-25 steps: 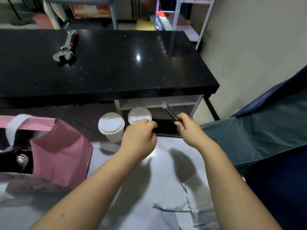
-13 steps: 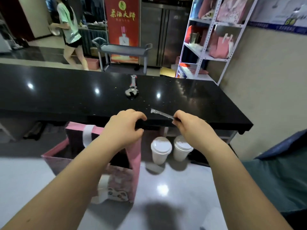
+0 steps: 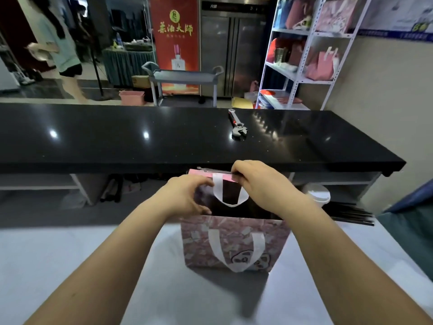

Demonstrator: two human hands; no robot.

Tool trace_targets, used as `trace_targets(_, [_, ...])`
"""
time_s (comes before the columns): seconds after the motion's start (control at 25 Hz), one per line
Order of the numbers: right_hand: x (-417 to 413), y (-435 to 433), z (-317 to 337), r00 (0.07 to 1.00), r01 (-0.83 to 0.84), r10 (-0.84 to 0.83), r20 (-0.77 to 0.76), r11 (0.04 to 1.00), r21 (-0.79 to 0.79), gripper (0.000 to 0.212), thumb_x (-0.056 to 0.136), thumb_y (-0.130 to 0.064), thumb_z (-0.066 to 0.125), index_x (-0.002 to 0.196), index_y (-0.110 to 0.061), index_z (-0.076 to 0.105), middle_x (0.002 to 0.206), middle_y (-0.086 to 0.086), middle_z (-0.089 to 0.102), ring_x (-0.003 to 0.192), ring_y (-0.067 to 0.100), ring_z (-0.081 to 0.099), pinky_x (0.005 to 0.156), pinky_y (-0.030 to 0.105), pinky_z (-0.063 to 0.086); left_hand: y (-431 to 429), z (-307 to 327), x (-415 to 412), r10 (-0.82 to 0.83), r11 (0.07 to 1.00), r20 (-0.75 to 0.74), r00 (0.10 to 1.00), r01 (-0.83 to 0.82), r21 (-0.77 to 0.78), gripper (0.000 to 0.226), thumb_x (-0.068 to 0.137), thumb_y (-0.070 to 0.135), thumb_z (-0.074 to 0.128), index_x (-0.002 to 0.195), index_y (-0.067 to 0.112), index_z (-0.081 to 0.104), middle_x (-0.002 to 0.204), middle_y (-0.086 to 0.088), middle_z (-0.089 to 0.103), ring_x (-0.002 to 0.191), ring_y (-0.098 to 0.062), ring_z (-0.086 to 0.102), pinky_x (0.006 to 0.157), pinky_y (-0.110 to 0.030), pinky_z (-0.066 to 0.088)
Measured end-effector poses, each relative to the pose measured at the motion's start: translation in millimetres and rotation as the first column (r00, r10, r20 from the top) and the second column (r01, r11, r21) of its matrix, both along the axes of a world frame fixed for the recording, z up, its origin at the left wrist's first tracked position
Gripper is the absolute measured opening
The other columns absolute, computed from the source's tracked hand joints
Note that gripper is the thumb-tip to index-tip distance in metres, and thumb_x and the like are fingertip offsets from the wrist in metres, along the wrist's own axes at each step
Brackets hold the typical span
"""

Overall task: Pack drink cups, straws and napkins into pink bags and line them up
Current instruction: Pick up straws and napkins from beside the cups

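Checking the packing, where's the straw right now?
In the head view, the straw lies along the far rim of the pink bag, pinched by the right hand, just below the front edge of the black counter.

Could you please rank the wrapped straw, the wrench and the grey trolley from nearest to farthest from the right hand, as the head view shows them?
1. The wrapped straw: pinched in the right hand, over the far edge of the pink bag.
2. The wrench: lying on the black counter, just beyond the hand.
3. The grey trolley: on the floor behind the counter, off to the left.
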State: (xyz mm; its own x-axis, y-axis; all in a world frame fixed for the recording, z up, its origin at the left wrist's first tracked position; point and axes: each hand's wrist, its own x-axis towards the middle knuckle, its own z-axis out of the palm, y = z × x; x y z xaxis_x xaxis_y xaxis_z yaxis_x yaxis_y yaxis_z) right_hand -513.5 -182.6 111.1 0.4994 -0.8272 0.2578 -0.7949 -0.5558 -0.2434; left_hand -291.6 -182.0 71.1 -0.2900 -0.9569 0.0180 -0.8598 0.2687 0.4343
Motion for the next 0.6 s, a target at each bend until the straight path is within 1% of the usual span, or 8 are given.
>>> trace_targets(0.08, [22.5,5.3,-1.5,0.976,-0.058,0.026,0.217,0.988,0.142,0.005,0.098,-0.026,0.050,0.097,-0.024,0.054,0.092,-0.005,0.059,0.086,0.017,0.053,0.078,0.038,0.047,-3.4,-1.1,-0.8,-0.084,0.994,-0.096,0.992,0.090,0.066,0.092,0.052,0.047,0.085,0.133,0.044,0.043,0.137,0.018,0.045,0.125,-0.009,0.046,0.105,-0.034,0.043])
trace_targets(0.12, [30.7,7.5,-6.2,0.961,-0.091,0.035,0.275,0.977,0.193,0.006,0.097,-0.025,0.051,0.099,-0.024,0.057,0.093,-0.007,0.061,0.086,0.016,0.054,0.080,0.034,0.046,-4.9,-2.3,-2.9,-0.129,0.988,-0.143,0.981,0.139,0.064,0.096,0.052,0.045,0.085,0.136,0.043,0.039,0.140,0.020,0.040,0.131,-0.008,0.041,0.109,-0.034,0.039])
trace_targets(0.2, [36.9,10.1,-22.0,0.964,-0.103,0.031,0.264,0.959,0.263,0.012,0.097,-0.021,0.052,0.104,-0.022,0.061,0.097,-0.010,0.064,0.091,0.014,0.058,0.084,0.028,0.045,-7.6,-6.7,-5.6,-0.177,0.982,-0.136,0.975,0.185,0.042,0.109,0.058,0.041,0.087,0.147,0.034,0.025,0.154,0.015,0.019,0.145,-0.012,0.016,0.119,-0.032,0.018])
trace_targets(0.28, [27.0,6.0,-37.2,0.994,0.000,-0.032,0.102,0.955,0.297,0.016,0.097,-0.018,0.049,0.106,-0.022,0.061,0.098,-0.004,0.065,0.093,0.021,0.060,0.078,0.030,0.044,-9.6,-10.8,-2.4,-0.148,0.987,-0.122,0.981,0.155,0.051,0.124,0.060,0.040,0.089,0.154,0.023,0.010,0.161,0.004,0.002,0.148,-0.012,-0.003,0.121,-0.034,0.007])
trace_targets(0.36, [12.1,-2.0,-46.9,0.980,0.156,-0.119,-0.161,0.958,0.240,0.023,0.095,-0.016,0.045,0.113,-0.024,0.058,0.107,0.004,0.065,0.095,0.029,0.060,0.072,0.033,0.044,-9.5,-11.6,2.0,-0.131,0.989,-0.131,0.983,0.138,0.047,0.128,0.058,0.042,0.089,0.154,0.025,0.007,0.162,0.003,0.000,0.148,-0.010,-0.004,0.122,-0.041,0.011])
trace_targets(0.44, [5.8,-7.9,-53.8,0.920,0.236,-0.171,-0.353,0.960,0.149,0.027,0.094,-0.018,0.044,0.116,-0.026,0.056,0.112,0.008,0.065,0.095,0.032,0.060,0.072,0.035,0.046,-6.2,-9.4,3.0,-0.125,0.992,-0.107,0.986,0.128,0.021,0.123,0.060,0.045,0.088,0.154,0.027,0.010,0.162,0.004,0.004,0.148,-0.011,0.001,0.120,-0.046,0.014])
trace_targets(0.52, [12.0,-9.7,-55.7,0.883,0.250,-0.195,-0.427,0.965,0.076,0.027,0.092,-0.023,0.049,0.118,-0.029,0.056,0.114,0.005,0.064,0.098,0.031,0.061,0.072,0.036,0.046,-1.4,-7.4,0.3,-0.096,0.994,-0.023,0.995,0.095,-0.056,0.113,0.066,0.050,0.082,0.154,0.026,0.015,0.161,0.003,0.012,0.148,-0.013,0.010,0.119,-0.044,0.019])
trace_targets(0.6, [17.4,-10.2,-52.9,0.893,0.243,-0.195,-0.406,0.967,0.070,0.027,0.091,-0.032,0.056,0.117,-0.029,0.057,0.114,0.002,0.064,0.099,0.029,0.061,0.071,0.036,0.045,4.0,-6.2,-3.3,-0.042,0.981,0.120,0.992,0.063,-0.182,0.098,0.074,0.056,0.073,0.152,0.025,0.022,0.158,0.003,0.024,0.144,-0.017,0.022,0.113,-0.041,0.030])
